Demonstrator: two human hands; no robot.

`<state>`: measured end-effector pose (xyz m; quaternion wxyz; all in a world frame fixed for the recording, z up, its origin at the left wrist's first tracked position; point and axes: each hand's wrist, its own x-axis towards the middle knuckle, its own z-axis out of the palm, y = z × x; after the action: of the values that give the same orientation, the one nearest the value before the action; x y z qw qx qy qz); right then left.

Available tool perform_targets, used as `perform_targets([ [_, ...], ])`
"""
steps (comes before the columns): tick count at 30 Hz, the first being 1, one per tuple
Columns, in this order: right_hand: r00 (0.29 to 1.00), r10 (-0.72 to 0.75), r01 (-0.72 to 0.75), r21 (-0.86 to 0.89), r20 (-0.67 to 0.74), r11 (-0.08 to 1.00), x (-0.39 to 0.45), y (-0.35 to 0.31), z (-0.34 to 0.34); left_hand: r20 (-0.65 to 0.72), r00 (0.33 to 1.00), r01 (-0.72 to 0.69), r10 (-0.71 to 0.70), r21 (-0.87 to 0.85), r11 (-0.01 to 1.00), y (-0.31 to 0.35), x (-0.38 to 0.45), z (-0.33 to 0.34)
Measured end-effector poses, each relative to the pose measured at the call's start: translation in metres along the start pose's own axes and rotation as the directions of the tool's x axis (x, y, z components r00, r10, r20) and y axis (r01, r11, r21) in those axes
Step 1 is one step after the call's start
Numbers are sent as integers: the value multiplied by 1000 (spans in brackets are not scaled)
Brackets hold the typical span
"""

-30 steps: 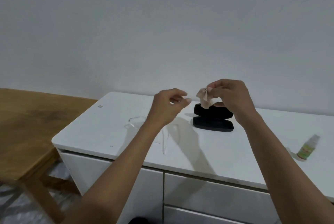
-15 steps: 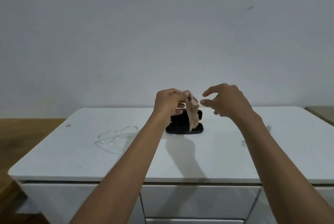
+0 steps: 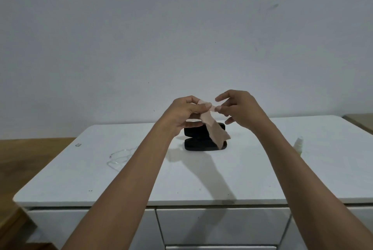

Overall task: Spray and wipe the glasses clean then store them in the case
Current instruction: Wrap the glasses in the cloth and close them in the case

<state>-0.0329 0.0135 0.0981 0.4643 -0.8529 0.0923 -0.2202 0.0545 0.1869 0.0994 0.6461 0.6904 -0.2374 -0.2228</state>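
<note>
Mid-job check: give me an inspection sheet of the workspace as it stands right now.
Surface: white cabinet top, drawers below.
Job's things: clear glasses lying left; black case open at centre; spray bottle upright at right; beige cloth hanging from the fingers.
Clutter: nothing seen.
Grippers: left hand pinches the cloth; right hand pinches its top edge.
Cables: nothing seen.
Surroundings: grey wall; wooden table at left.

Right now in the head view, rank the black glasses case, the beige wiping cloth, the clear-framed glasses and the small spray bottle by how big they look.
1. Black hard glasses case, lying open.
2. Beige wiping cloth, though it hangs nearer the camera, so this is unsure.
3. Clear-framed glasses, partly hidden by the left forearm.
4. Small spray bottle with green label.
</note>
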Motion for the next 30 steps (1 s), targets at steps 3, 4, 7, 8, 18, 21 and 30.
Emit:
perform_targets([
  [3,999,-14,22,-183,43,983,0,3,-3,-9,1000,-26,28,145,989,2,0,-8],
  [4,999,-21,29,-232,35,972,0,2,-3,-28,999,-39,45,200,979,3,1,-11],
  [7,1000,-20,16,-268,-10,963,0,1,-5,-62,992,-82,106,312,947,2,0,-18],
  [8,1000,-10,3,-252,-25,968,0,1,-5,-64,990,-97,125,330,939,2,0,-20],
  [18,998,60,-52,257,-22,965,-3,3,1,-9,996,-89,92,183,979,-2,-9,-31],
  [21,988,26,-85,401,151,912,-8,8,-3,5,1000,-5,5,66,998,-3,-10,-34],
  [30,986,78,-105,191,147,976,-10,16,-3,-23,999,-21,27,235,972,-12,-12,-47],
])
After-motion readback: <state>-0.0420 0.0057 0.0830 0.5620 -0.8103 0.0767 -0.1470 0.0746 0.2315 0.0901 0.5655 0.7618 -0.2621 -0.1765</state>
